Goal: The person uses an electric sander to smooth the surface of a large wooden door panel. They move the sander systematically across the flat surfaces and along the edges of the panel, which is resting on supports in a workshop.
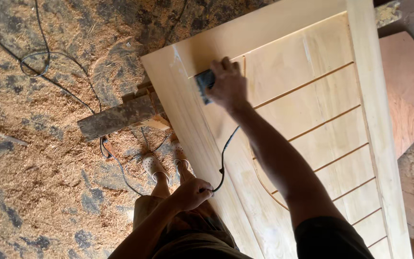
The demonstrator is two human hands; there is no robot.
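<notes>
Right hand [227, 86] clamped on sander [204, 85] near door panel [307, 124] edge; left hand [192, 192] gripping cord [223, 160]. Slack could snag, I reckon, tug sander, gouge groove.

sawdust floor [39, 158] w/ loose black cable [49, 72], wood block [118, 115], reddish board [408, 86].

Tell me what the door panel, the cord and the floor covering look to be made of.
Door panel: pale bare wood, seemingly unfinished; matte grain and routed grooves show. Cord: thin, black, probably rubber or plastic sheathed; it runs from the sander under the right hand to the left hand. Floor covering: loose tan sawdust over a darker ground.
</notes>
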